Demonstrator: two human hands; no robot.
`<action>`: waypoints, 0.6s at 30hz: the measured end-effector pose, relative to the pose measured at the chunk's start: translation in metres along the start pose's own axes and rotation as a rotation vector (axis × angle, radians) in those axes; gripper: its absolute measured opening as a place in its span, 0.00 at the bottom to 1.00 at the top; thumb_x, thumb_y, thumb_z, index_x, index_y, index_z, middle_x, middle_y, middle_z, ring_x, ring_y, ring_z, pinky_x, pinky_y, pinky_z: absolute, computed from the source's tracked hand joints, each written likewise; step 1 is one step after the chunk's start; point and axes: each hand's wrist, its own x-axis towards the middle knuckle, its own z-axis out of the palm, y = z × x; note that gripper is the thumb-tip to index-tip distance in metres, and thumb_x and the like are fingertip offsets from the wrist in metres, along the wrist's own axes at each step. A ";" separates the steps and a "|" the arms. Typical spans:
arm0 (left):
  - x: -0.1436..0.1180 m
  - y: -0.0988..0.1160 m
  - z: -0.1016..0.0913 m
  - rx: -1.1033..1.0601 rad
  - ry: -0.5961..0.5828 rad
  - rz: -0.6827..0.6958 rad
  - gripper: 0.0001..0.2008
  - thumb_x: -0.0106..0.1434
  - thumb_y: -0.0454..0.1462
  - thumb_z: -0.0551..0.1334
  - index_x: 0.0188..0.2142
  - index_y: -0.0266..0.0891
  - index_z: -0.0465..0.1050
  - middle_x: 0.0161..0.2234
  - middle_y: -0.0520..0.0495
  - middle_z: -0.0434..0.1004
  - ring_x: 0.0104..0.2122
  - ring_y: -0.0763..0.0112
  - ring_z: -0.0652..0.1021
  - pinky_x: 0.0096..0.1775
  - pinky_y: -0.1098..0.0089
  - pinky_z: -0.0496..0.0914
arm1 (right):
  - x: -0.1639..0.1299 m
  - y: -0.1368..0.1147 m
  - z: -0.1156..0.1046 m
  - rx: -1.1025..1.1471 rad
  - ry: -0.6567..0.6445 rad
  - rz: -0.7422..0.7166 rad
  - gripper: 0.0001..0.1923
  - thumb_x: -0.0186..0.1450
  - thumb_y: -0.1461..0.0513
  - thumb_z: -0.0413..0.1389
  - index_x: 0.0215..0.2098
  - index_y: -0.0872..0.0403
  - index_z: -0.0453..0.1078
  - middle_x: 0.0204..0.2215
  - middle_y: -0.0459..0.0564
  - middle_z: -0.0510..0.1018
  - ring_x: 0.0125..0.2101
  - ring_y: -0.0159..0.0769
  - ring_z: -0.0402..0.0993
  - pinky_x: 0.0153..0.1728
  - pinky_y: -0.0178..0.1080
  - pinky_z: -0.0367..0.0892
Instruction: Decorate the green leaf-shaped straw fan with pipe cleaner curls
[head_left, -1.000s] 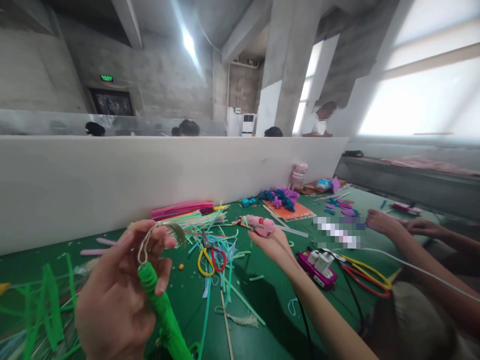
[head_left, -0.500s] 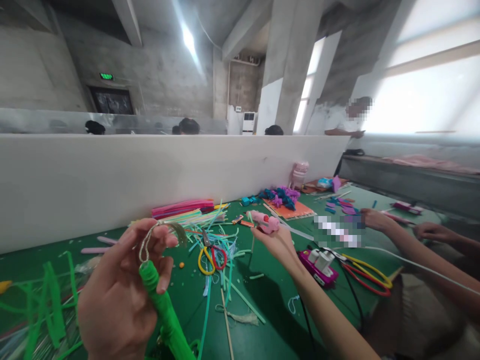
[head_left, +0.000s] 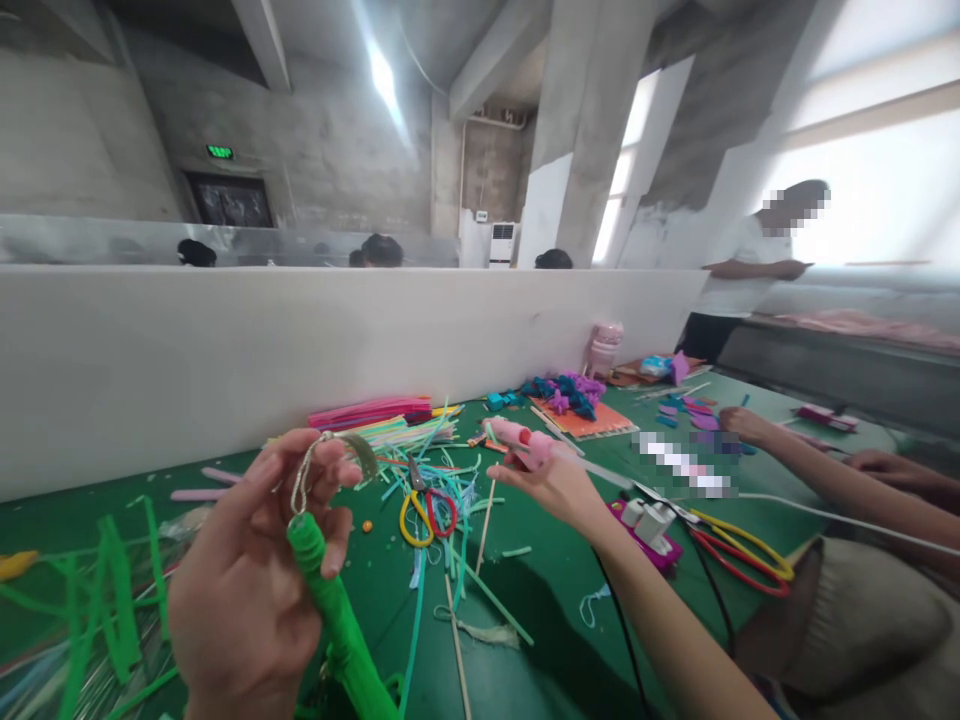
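A: Quick Q, view ctr as dial: where'd I have the L hand?

B: I had it approx 8 o'clock, fingers curled & grasping a bright-green wrapped rod. Rod sat at 7, tilted, top end nearest the fingers. Fingertips also pinched a twisted off-white cord loop that rose from that end.

A: And the R hand?

B: At 5, fingers clasped round a pink plastic glue gun w/ a red patch. I had its nozzle facing 9, well apart from the cord. Trigger squeezed or not, I couldn't tell. A translucent stick stuck out the back, toward 4.

A: Other stuff on the green tabletop?

B: Scissors w/ one yellow & one red handle lay at 7, b/w my hands, amid pale green & blue strips. Small round orange bead just beside, approx 7:30. Bundle of long pink-red strips at 8:30, by the white partition. Magenta power strip w/ white plugs at 4.

A: Anyone near?

B: Yep, a co-worker's hand showed just past 3. Couldn't tell what it held, pic was blurred there.
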 end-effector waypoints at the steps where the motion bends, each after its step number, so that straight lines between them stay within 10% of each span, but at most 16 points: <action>1: 0.000 0.000 -0.001 -0.006 0.000 -0.003 0.11 0.63 0.37 0.58 0.33 0.41 0.80 0.32 0.45 0.80 0.30 0.68 0.80 0.12 0.80 0.65 | -0.002 -0.004 0.001 0.023 -0.029 0.029 0.17 0.51 0.51 0.67 0.24 0.53 0.70 0.17 0.41 0.64 0.18 0.27 0.58 0.16 0.31 0.51; 12: 0.001 -0.005 -0.006 -0.042 -0.128 0.118 0.11 0.63 0.37 0.60 0.41 0.41 0.80 0.40 0.44 0.83 0.39 0.62 0.82 0.18 0.80 0.71 | -0.038 -0.049 -0.005 0.375 -0.472 -0.053 0.22 0.62 0.44 0.58 0.34 0.55 0.75 0.29 0.51 0.76 0.28 0.32 0.70 0.23 0.32 0.64; 18: -0.002 -0.009 -0.005 -0.053 -0.155 0.105 0.10 0.63 0.38 0.60 0.41 0.44 0.80 0.41 0.46 0.83 0.42 0.64 0.81 0.19 0.82 0.69 | -0.045 -0.099 -0.009 0.147 -0.525 -0.270 0.12 0.59 0.55 0.64 0.40 0.50 0.79 0.27 0.48 0.79 0.31 0.37 0.78 0.30 0.34 0.76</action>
